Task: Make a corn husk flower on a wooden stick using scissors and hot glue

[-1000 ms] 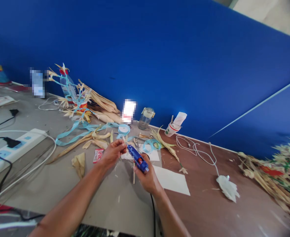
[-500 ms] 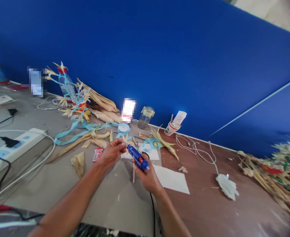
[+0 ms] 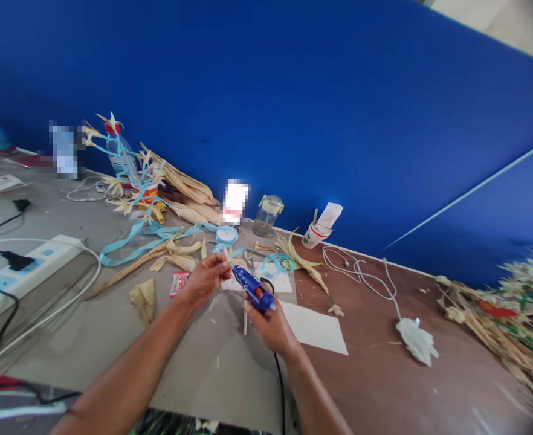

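My right hand [image 3: 271, 326] is wrapped round a blue glue gun [image 3: 252, 289] with a red trigger, its nozzle pointing up and left. My left hand [image 3: 205, 279] is pinched shut on a small pale husk piece [image 3: 227, 258] right at the nozzle tip. A thin stick [image 3: 245, 317] hangs down beside my right hand. The gun's black cord [image 3: 279, 386] runs down towards me along my right forearm. Both hands hover just above the table where its grey part [image 3: 112, 338] meets the brown part [image 3: 384, 386].
Dried husks and light blue ribbon [image 3: 158, 235] lie behind my hands, with a ribbon roll [image 3: 227, 235], a glass jar [image 3: 267, 215] and a paper cup [image 3: 314, 235]. A white sheet [image 3: 316, 329] lies right of my hand. A power strip [image 3: 22, 269] is left; a husk heap [image 3: 497, 320] right.
The hands and glue gun stay almost still; the view has shifted slightly.
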